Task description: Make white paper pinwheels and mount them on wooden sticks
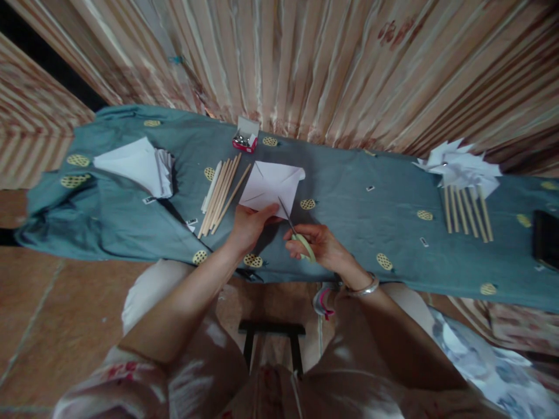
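Observation:
A white square of paper [273,181] with slits running in from its corners is held at its near edge by my left hand [252,226], thumb on top. In my right hand [321,244] is a pair of scissors [305,245] with pale green handles, my fingers closed around them. The blades reach the paper's near right corner, beside my left thumb. One far corner of the sheet curls up slightly. Just left of the paper lie several thin wooden sticks [222,195], side by side.
Blue-green cloth with pineapple prints [349,192] covers the narrow table. A small red and white box [246,137] of metal pieces stands behind. Folded white papers [135,166] are stacked left; paper pinwheels on sticks [465,186] lie right, near a dark phone-like object [545,240].

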`<move>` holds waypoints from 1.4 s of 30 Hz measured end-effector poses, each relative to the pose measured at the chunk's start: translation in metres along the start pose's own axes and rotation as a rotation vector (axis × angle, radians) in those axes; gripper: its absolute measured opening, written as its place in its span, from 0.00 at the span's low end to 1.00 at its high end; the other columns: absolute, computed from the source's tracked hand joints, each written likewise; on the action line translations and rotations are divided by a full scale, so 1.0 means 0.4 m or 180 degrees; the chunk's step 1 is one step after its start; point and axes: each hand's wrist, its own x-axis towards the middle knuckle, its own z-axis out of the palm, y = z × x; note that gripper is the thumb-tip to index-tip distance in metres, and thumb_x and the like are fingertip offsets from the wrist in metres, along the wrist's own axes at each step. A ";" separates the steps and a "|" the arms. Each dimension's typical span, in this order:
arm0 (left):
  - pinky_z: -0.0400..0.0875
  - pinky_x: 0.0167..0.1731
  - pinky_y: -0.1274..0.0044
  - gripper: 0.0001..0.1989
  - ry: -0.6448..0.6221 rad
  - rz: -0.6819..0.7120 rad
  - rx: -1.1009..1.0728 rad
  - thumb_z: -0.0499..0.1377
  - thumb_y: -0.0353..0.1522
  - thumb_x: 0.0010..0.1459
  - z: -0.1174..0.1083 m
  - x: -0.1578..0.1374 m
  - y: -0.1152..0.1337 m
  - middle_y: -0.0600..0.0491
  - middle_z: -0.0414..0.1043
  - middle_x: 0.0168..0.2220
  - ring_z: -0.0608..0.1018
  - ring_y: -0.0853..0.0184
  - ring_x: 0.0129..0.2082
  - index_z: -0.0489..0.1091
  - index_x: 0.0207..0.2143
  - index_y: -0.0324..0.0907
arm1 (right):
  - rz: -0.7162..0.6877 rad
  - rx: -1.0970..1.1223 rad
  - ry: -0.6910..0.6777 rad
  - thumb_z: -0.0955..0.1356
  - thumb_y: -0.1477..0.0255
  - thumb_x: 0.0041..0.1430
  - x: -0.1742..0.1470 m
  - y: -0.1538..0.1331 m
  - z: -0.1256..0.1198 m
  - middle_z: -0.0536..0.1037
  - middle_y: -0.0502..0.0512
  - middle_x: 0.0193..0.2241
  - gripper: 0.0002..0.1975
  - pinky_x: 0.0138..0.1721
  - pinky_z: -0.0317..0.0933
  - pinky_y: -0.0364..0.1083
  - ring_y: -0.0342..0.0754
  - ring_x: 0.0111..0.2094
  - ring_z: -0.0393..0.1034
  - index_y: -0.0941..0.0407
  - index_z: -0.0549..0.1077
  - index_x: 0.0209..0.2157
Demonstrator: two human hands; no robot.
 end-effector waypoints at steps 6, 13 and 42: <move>0.77 0.28 0.75 0.15 0.0026 -0.0004 0.0062 0.74 0.35 0.36 -0.003 0.001 -0.004 0.54 0.76 0.26 0.77 0.68 0.25 0.74 0.24 0.39 | 0.0046 0.0057 0.0042 0.81 0.54 0.35 0.002 0.001 -0.001 0.73 0.45 0.18 0.25 0.24 0.62 0.42 0.41 0.21 0.66 0.56 0.75 0.28; 0.77 0.28 0.76 0.17 0.0088 0.0023 -0.0017 0.74 0.34 0.34 0.000 0.001 -0.001 0.55 0.77 0.28 0.77 0.68 0.26 0.73 0.27 0.40 | -0.0079 -0.0037 -0.0002 0.80 0.54 0.36 0.004 -0.002 -0.003 0.72 0.44 0.16 0.24 0.22 0.60 0.42 0.40 0.18 0.64 0.56 0.74 0.26; 0.78 0.29 0.75 0.15 0.0056 -0.0036 0.0068 0.73 0.34 0.35 0.000 -0.007 -0.005 0.52 0.78 0.28 0.77 0.67 0.27 0.75 0.26 0.38 | -0.0188 -0.0058 0.0078 0.80 0.51 0.38 0.007 0.006 -0.004 0.72 0.45 0.16 0.25 0.21 0.60 0.40 0.39 0.18 0.65 0.56 0.75 0.26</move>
